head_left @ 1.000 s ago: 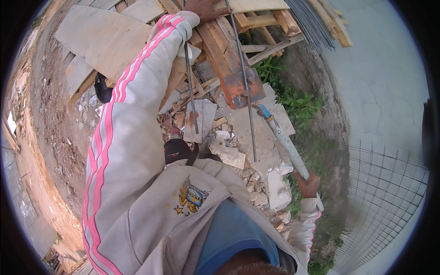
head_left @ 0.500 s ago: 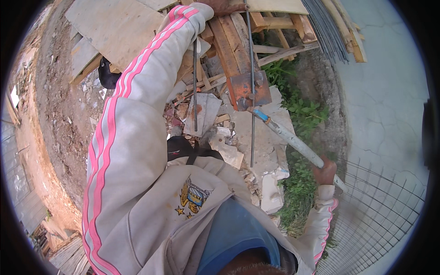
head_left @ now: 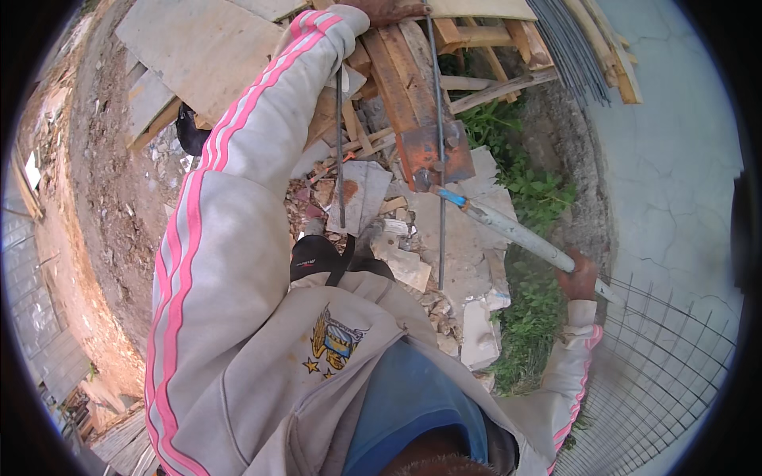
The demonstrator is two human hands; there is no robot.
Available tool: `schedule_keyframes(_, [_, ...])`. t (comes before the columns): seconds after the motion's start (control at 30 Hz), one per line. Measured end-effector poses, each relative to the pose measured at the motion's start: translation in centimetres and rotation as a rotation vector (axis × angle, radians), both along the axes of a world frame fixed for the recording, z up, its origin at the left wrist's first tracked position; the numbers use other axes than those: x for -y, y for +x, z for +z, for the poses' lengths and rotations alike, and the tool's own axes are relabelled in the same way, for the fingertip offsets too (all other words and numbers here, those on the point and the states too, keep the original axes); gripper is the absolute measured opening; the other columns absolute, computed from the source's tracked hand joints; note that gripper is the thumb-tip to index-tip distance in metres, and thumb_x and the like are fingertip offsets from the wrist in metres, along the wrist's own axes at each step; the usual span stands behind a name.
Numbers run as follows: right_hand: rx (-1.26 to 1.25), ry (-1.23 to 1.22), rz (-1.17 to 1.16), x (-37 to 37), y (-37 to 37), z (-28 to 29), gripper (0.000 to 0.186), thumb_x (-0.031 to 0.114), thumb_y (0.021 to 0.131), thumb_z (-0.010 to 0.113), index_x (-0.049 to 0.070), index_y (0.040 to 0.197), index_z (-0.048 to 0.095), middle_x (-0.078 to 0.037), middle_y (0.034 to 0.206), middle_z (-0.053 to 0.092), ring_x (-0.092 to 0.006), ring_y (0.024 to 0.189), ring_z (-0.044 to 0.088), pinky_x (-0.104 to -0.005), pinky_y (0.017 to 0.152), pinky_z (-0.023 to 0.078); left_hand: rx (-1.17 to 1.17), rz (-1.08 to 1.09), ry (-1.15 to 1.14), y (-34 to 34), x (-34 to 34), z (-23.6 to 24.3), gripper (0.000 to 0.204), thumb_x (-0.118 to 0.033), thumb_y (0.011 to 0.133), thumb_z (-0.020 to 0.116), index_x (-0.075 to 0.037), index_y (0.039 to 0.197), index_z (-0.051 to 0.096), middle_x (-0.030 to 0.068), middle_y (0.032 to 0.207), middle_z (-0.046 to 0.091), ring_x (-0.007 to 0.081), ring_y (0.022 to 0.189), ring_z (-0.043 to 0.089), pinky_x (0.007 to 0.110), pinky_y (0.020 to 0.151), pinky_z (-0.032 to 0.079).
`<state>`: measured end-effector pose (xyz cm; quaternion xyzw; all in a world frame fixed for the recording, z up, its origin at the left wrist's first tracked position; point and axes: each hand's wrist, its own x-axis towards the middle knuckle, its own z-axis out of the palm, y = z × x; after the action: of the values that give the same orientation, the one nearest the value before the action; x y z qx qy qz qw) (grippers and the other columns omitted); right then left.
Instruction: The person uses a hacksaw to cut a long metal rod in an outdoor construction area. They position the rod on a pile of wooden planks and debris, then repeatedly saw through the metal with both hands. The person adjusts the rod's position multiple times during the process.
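1. In the head view, the left hand [head_left: 397, 11] is at the upper edge, partly cut off, with its fingers reaching across to a long thin rod [head_left: 440, 135]. I cannot tell whether they close around it or only rest against it.
2. The rod runs down from that hand, over a rusty orange plate [head_left: 417, 151], and its lower end lies above a pale broken slab [head_left: 472, 238].
3. The plate is at the near end of a wooden beam [head_left: 394, 71]; a stubby peg [head_left: 452, 140] stands up from it, just right of the rod.
4. The right hand [head_left: 578, 274] is wrapped around a whitish pipe [head_left: 516, 233] near its far right end — a closed grip, with a short length of pipe sticking out past the hand.
5. The pipe slants up to the left, and its blue-banded end meets the lower edge of the plate, right beside the rod.
6. A second rod [head_left: 342, 190] hangs to the left, roughly in line with the first and apart from it; the left sleeve [head_left: 238, 206], pale with pink stripes, hides its upper part.
7. Around the work are green plants [head_left: 536, 190] right of the slab, wire mesh [head_left: 659, 349] at the lower right, and a pale wall [head_left: 667, 159] behind it.
8. Higher up are a bundle of rods [head_left: 573, 55] on the right and a broad wooden board [head_left: 198, 63] on the left — the latter beyond the sleeve.
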<state>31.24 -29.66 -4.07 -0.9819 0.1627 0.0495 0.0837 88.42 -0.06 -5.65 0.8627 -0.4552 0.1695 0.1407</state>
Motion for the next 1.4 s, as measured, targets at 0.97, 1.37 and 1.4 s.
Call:
schedule_keyframes(0.97, [0.051, -0.023, -0.007, -0.2, -0.8, -0.5, 0.032, 0.021, 0.064, 0.084, 0.007, 0.084, 0.064, -0.018, 0.067, 0.065, -0.0401, 0.067, 0.066, -0.0471, 0.060, 0.052, -0.006, -0.016, -0.017, 0.3, 0.3, -0.4, 0.062, -0.062, 0.084, 0.061, -0.020, 0.129, 0.062, 0.0025, 0.139, 0.054, 0.0264, 0.131, 0.045, 0.049, 0.105, 0.035])
schedule_keyframes(1.37, [0.128, -0.165, -0.138, -2.5, -1.8, -2.0, 0.025, 0.018, 0.065, 0.079, 0.008, 0.082, 0.064, -0.018, 0.070, 0.065, -0.0409, 0.068, 0.065, -0.0500, 0.061, 0.051, -0.063, 0.003, 0.037, -0.6, 0.7, 1.1, 0.063, -0.057, 0.086, 0.061, -0.017, 0.134, 0.059, 0.0059, 0.139, 0.056, 0.0286, 0.133, 0.046, 0.047, 0.109, 0.037])
schedule_keyframes(1.4, [0.125, -0.177, -0.161, -2.7, -1.9, -2.3, 0.024, 0.017, 0.065, 0.078, 0.009, 0.083, 0.065, -0.018, 0.071, 0.066, -0.0411, 0.069, 0.065, -0.0503, 0.061, 0.051, -0.046, 0.004, 0.022, -0.4, 0.7, 0.8, 0.064, -0.057, 0.086, 0.061, -0.017, 0.135, 0.058, 0.0061, 0.139, 0.056, 0.0287, 0.133, 0.046, 0.047, 0.109, 0.037])
